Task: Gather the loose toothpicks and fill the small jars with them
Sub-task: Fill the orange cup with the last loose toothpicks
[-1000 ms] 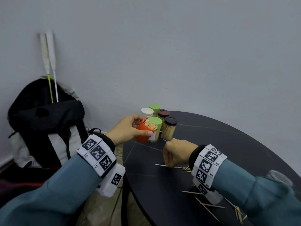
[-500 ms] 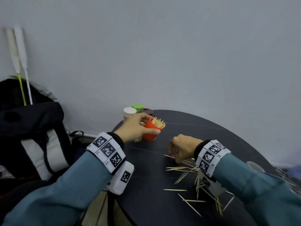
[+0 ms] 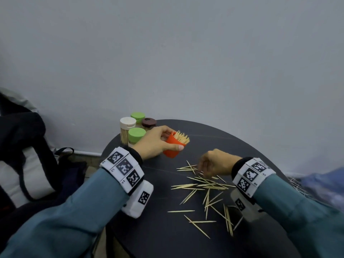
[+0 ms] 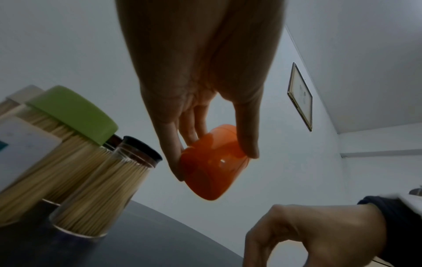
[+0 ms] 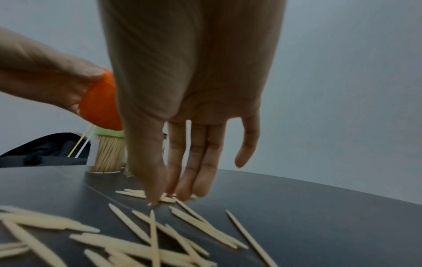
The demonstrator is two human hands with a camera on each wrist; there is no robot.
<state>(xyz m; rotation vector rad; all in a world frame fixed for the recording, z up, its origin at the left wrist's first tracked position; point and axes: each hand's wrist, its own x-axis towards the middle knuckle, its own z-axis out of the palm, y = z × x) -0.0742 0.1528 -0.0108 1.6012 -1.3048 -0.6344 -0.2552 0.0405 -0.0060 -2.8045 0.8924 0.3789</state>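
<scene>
Toothpicks (image 3: 206, 190) lie scattered across the near half of the round black table (image 3: 158, 229), some close to its near right edge. Right hand (image 3: 214, 162) is lowered onto the far fringe of the scatter, fingers extended with tips touching sticks; whether any stick is pinched cannot be told. Beyond it, left hand (image 3: 158, 144) grasps the orange jar (image 3: 172, 148), tilted mouth toward the right hand and partly filled. Step judged: gathering; next move calls for pinching a bundle and carrying it to the jar. 4 capped jars (image 3: 136, 135) stand at the far left edge; bare tabletop lies far right.
</scene>
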